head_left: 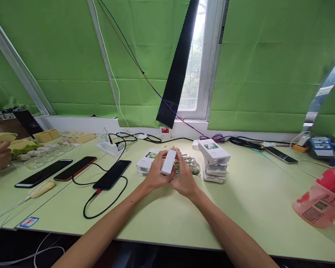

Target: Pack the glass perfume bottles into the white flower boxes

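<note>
Two hands, left hand [155,174] and right hand [185,178], are seen pinching a small white box [169,162] above the counter [257,193], each grip closed on it; stacked boxes [214,160] lie at three o'clock.

No wording sharp enough to read anywhere, barcode on the pink bottle's label [321,205], barcode on the end of the top white box [213,151], blue and red sticker [28,222] at the worktop edge, print blurred
</note>
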{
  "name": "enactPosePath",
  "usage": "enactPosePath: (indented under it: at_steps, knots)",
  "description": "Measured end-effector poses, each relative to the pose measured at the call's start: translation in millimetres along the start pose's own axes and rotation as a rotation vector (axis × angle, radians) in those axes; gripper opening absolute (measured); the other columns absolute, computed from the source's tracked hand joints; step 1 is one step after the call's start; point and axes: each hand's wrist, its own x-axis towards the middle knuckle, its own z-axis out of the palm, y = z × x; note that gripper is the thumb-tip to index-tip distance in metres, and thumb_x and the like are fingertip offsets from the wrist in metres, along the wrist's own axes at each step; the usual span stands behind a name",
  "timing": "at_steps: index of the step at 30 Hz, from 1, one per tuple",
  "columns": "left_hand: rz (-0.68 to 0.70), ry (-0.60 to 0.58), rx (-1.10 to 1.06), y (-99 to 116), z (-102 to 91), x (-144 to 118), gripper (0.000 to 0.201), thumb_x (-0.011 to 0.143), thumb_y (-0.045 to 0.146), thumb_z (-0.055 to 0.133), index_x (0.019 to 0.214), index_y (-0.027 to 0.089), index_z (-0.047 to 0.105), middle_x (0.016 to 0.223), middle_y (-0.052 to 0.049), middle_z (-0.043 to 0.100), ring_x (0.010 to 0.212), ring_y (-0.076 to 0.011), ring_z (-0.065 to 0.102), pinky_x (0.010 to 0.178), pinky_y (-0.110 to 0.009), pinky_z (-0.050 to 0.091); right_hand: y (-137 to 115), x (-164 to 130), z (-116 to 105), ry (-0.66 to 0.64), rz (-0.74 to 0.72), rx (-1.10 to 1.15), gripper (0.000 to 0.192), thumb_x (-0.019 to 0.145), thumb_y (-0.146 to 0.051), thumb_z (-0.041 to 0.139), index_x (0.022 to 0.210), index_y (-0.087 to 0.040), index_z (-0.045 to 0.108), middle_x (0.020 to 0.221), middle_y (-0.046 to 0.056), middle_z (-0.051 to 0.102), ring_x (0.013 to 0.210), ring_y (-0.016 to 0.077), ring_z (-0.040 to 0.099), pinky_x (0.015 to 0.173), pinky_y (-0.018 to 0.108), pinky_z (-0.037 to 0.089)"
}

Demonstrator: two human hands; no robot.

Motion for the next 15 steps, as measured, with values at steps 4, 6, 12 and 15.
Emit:
enactPosePath:
  at_steps: [4, 6, 12, 15]
  knots:
    - [0.003, 0.004, 0.001, 1.1, 0.4, 0.3, 0.052, 0.081, 0.027, 0.071, 0.129, 0.024, 0.05, 0.117, -0.009, 0.068, 0.102, -0.0261, 0.07, 0.086, -0.04, 0.057, -0.7, 0.4, 0.0, 0.003, 0.004, 0.006, 0.113, 0.068, -0.001, 0.062, 0.167, -0.026, 0.012, 0.162, 0.015, 0.045, 0.142, 0.032, 0.054, 0.111, 0.049, 0.054]
    - [0.005, 0.002, -0.001, 1.3, 0.5, 0.4, 0.051, 0.082, 0.027, 0.071, 0.129, 0.024, 0.05, 0.117, -0.008, 0.068, 0.102, -0.0259, 0.069, 0.086, -0.04, 0.057, -1.4, 0.8, -0.2, 0.002, 0.004, 0.01, 0.114, 0.068, 0.0, 0.061, 0.167, -0.026, 0.012, 0.162, 0.016, 0.045, 0.142, 0.0323, 0.054, 0.111, 0.049, 0.055]
    - [-0.002, 0.002, 0.012, 1.4, -0.2, 0.6, 0.049, 0.083, 0.028, 0.07, 0.129, 0.023, 0.051, 0.119, -0.01, 0.067, 0.105, -0.0265, 0.069, 0.089, -0.041, 0.057, -3.7, 1.7, -1.3, -0.003, 0.008, 0.038, 0.112, 0.07, -0.001, 0.062, 0.168, -0.026, 0.013, 0.157, 0.016, 0.049, 0.139, 0.0325, 0.055, 0.11, 0.051, 0.055]
    - [0.001, -0.003, 0.01, 1.5, 0.0, 0.5, 0.048, 0.084, 0.029, 0.069, 0.128, 0.023, 0.051, 0.12, -0.011, 0.067, 0.106, -0.0269, 0.069, 0.089, -0.041, 0.057, -4.6, 1.6, -1.6, -0.002, 0.012, 0.042, 0.112, 0.071, -0.002, 0.062, 0.168, -0.027, 0.012, 0.159, 0.015, 0.047, 0.138, 0.0323, 0.056, 0.11, 0.05, 0.055]
